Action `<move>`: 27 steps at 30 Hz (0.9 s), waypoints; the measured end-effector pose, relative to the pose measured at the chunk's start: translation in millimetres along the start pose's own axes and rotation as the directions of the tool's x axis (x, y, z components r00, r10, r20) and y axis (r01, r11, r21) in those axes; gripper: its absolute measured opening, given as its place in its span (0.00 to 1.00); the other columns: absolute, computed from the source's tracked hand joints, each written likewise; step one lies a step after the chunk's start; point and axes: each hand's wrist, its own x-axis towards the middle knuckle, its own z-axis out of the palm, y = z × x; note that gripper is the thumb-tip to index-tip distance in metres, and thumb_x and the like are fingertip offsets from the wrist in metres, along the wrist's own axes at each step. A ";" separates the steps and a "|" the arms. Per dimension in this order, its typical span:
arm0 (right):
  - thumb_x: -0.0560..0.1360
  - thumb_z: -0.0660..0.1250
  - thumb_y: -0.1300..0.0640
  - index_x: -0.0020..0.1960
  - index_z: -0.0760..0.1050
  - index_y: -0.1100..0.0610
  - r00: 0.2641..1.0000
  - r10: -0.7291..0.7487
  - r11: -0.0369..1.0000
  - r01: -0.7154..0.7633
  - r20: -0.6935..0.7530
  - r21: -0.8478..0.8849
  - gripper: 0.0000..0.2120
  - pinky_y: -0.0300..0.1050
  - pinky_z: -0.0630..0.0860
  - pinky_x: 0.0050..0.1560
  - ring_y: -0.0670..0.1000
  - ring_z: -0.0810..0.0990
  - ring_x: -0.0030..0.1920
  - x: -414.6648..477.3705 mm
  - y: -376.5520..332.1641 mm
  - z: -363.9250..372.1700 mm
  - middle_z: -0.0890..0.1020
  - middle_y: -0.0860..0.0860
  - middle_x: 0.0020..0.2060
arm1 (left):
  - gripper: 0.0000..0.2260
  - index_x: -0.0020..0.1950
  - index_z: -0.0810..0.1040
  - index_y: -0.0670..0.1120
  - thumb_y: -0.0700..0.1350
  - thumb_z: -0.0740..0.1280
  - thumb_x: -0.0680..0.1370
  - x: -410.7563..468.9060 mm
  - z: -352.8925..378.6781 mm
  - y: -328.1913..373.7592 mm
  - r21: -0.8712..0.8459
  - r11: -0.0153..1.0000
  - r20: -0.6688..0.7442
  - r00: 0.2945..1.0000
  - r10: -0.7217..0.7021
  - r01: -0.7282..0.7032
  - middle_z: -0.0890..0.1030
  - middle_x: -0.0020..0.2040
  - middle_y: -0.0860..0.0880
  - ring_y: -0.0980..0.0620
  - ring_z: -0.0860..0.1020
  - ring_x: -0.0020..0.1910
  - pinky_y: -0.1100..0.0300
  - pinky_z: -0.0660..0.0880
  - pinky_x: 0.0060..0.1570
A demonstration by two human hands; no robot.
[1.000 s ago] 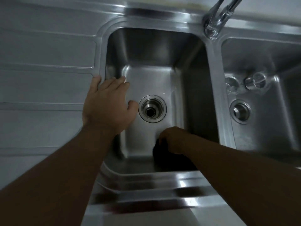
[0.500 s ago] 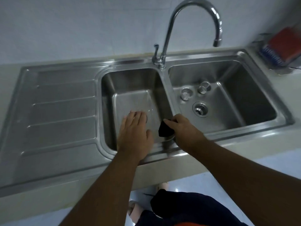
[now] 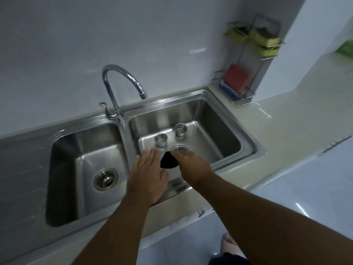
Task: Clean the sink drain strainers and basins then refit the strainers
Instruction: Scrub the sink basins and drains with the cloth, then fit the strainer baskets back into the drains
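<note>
A steel double sink fills the middle of the view. The left basin [image 3: 63,169] shows its open drain [image 3: 105,179]. In the right basin [image 3: 214,119] two strainer cups stand upright on the floor, one [image 3: 161,140] on the left and one [image 3: 180,129] behind it to the right, with the right drain [image 3: 178,147] partly hidden by my fingers. My right hand [image 3: 193,162] grips a black scrubbing pad [image 3: 168,160] over the near part of the right basin. My left hand [image 3: 148,173] is flat with straight fingers above the divider, beside the pad.
A gooseneck tap [image 3: 122,87] rises behind the divider, its spout over the right basin. A wire rack [image 3: 248,60] with sponges and a brush stands at the back right on the pale counter [image 3: 296,119]. The ribbed drainboard [image 3: 21,169] lies on the left.
Both hands moved from the left basin across to the right basin, the right hand still holding the black pad. The view has pulled back and swung right.
</note>
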 end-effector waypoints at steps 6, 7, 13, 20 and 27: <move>0.78 0.67 0.64 0.66 0.78 0.53 0.998 0.007 0.990 -0.014 -0.057 -0.139 0.18 0.29 0.71 0.59 0.44 0.80 0.56 -32.4 147.9 -110.6 0.82 0.51 0.60 | 0.29 0.82 0.49 0.47 0.52 0.51 0.83 70.9 57.1 166.1 -0.049 0.999 0.006 1.000 -0.004 0.004 0.49 0.83 0.49 0.51 0.45 0.81 0.51 0.42 0.80; 0.76 0.67 0.65 0.65 0.78 0.54 0.996 0.022 0.989 -0.034 -0.083 -0.147 0.19 0.26 0.69 0.57 0.44 0.80 0.53 -39.4 174.2 -132.3 0.83 0.51 0.59 | 0.29 0.82 0.49 0.46 0.52 0.51 0.83 82.2 64.3 193.7 -0.068 0.998 0.021 1.000 0.017 -0.015 0.49 0.83 0.48 0.50 0.45 0.81 0.52 0.42 0.79; 0.74 0.63 0.69 0.62 0.79 0.42 0.969 0.184 0.957 -0.215 -0.167 -0.196 0.26 0.28 0.72 0.51 0.41 0.81 0.54 -57.5 292.4 -217.9 0.84 0.42 0.58 | 0.29 0.82 0.47 0.46 0.52 0.51 0.83 130.5 88.5 300.5 -0.114 0.991 0.070 0.995 0.076 -0.068 0.49 0.83 0.49 0.51 0.44 0.81 0.51 0.42 0.80; 0.82 0.58 0.48 0.79 0.59 0.48 0.915 0.399 0.831 -0.335 0.058 -0.444 0.26 0.52 0.66 0.72 0.53 0.66 0.75 -48.5 352.3 -217.8 0.67 0.48 0.76 | 0.29 0.82 0.48 0.46 0.52 0.51 0.83 161.3 113.3 347.5 -0.064 0.997 0.160 0.985 0.060 -0.050 0.50 0.83 0.49 0.51 0.45 0.81 0.51 0.42 0.80; 0.83 0.54 0.44 0.79 0.58 0.48 0.976 0.215 0.875 -0.178 0.031 -0.451 0.26 0.56 0.56 0.78 0.52 0.58 0.79 -41.4 349.3 -193.7 0.61 0.50 0.80 | 0.29 0.82 0.50 0.46 0.51 0.53 0.83 161.3 122.7 325.1 -0.053 0.998 0.175 0.984 -0.026 0.036 0.51 0.83 0.48 0.50 0.46 0.81 0.52 0.44 0.80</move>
